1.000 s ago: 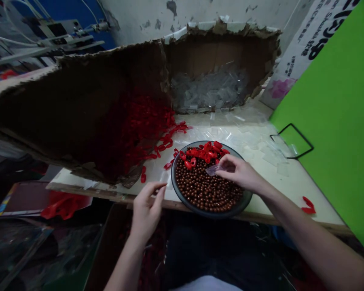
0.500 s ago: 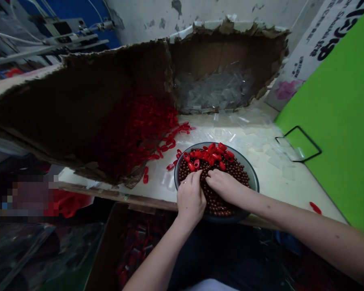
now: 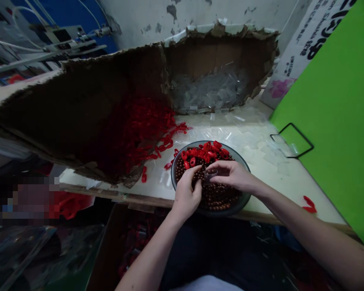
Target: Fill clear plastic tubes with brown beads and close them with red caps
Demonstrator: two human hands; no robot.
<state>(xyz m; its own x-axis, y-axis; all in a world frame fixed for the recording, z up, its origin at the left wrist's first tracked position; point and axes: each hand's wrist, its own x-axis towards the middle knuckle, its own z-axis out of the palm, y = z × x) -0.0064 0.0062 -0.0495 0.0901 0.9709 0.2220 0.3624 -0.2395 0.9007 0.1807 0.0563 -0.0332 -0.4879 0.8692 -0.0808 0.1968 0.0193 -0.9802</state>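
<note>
Brown beads (image 3: 221,200) w/ red clips (image 3: 203,155) in dark bowl (image 3: 173,173), R grip (image 3: 232,174) pinching clear piece (image 3: 210,177), L grip (image 3: 186,196) on beads, hold unclear

Dim, with bent edges, a shadowed cardboard box (image 3: 79,109) and faint highlights on brown beads (image 3: 221,200).

The only writing in view is on a white printed cardboard sign (image 3: 306,44) at the upper right, propped against the grey wall and partly hidden behind a bright green board (image 3: 330,121). Large, glossy black script lettering (image 3: 324,30) runs slantwise across it, too skewed and cut off to read with certainty. A smaller column of dark print (image 3: 289,66) sits lower down, too small to make out, just above a pink flower picture (image 3: 279,88). No brand or number can be read
</note>
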